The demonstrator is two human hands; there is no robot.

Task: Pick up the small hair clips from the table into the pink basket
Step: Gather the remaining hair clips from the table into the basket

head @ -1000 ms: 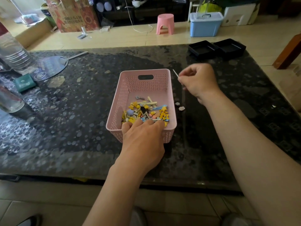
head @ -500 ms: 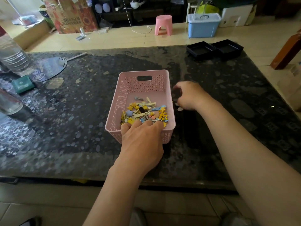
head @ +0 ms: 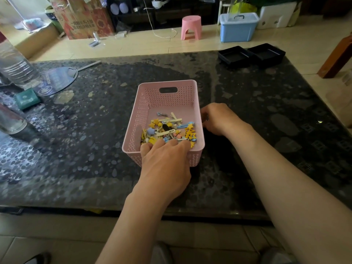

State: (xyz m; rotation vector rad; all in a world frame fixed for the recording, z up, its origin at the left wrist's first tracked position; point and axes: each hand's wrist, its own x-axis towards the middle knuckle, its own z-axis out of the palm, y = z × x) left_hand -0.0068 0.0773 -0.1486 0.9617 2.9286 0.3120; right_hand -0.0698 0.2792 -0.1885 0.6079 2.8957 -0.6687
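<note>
So, starting well left of the pink basket (head: 137, 119), there's just a hand fan (head: 57, 80) and a little green box (head: 27, 100), no clips over there that I can spot. The left hand (head: 165, 164) has its fingers hooked over the basket's near rim, holding it steady. Inside, toward that near end, sits a decent pile of small hair clips (head: 169, 128): yellow stars, blue ones, plain bars. Just right of the basket, the right hand (head: 219, 119) is down on the table (head: 95, 140) with fingers curled under. Honestly can't tell if it's pinching a clip or not. Looks nearly done to me; anything left is probably under that hand.
</note>
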